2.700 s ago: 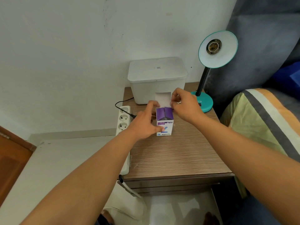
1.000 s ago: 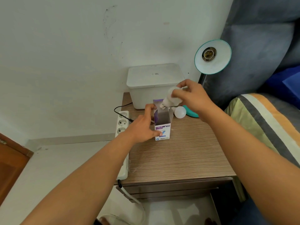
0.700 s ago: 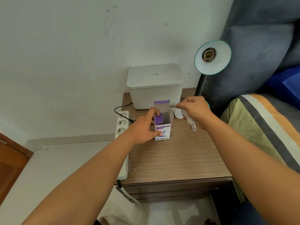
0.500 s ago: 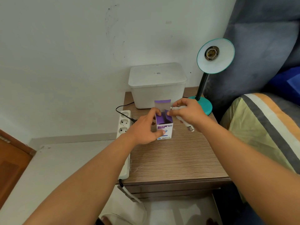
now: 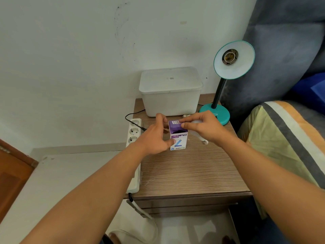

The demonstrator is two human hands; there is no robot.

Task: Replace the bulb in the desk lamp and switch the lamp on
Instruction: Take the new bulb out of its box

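The left hand (image 5: 154, 138) grips the small bulb box (image 5: 178, 136) from its left side, thumb on the white front face, fingers behind; the box stands upright on the wooden nightstand (image 5: 190, 171), purple on top, its lid flap half folded over a dark opening. The right hand (image 5: 204, 128) pinches that flap with thumb and forefinger while its other fingers curl around a white bulb (image 5: 199, 134); the bulb lies in the palm just right of the box, its metal screw base pointing down and toward the camera. Beyond the right hand stands the teal desk lamp (image 5: 232, 60), its socket bare; a second bulb (image 5: 186, 116) peeks out behind the fingers.
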